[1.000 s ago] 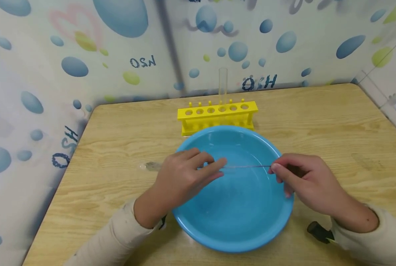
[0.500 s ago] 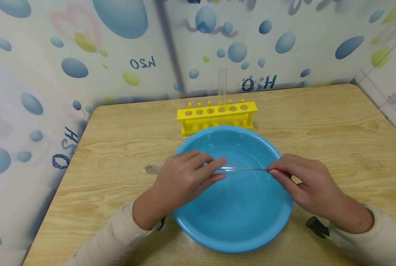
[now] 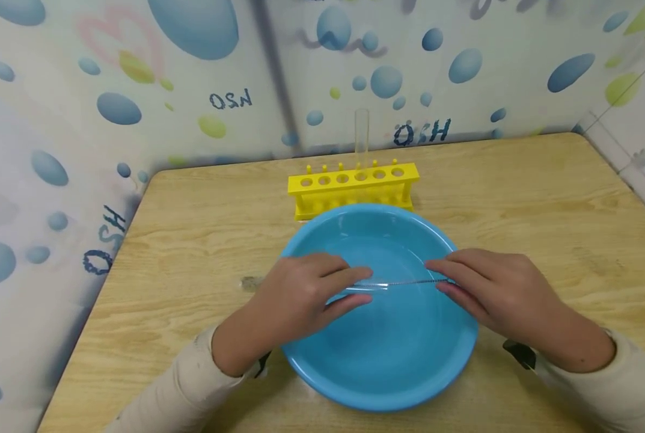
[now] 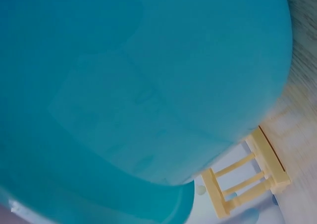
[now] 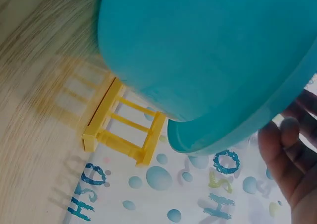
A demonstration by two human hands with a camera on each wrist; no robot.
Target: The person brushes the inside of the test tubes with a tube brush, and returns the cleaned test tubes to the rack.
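Note:
My left hand (image 3: pixel 300 294) holds a clear glass test tube (image 3: pixel 379 287) level above the blue basin (image 3: pixel 382 400), its fingers and thumb around the glass. Inside the tube's far-left end, grey bristles of a test tube brush (image 3: pixel 250 283) show past the hand. The brush's thin twisted wire runs out of the tube's mouth to the right. My right hand (image 3: pixel 495 288) pinches the wire's end between thumb and fingers, over the basin's right side. In the right wrist view, the right hand's fingers (image 5: pixel 277 149) are beside the basin rim, and the wire is hidden.
Behind the basin stands a yellow test tube rack (image 3: pixel 353 180) with one upright clear test tube (image 3: pixel 362 138). All of it rests on a wooden table (image 3: pixel 203 228). A patterned wall (image 3: pixel 279 72) rises at the table's back edge.
The right hand first moved slightly left with the wire, and its fingers now reach further along it. The left hand and tube have dropped slightly toward me, and the bristle end has shifted slightly right.

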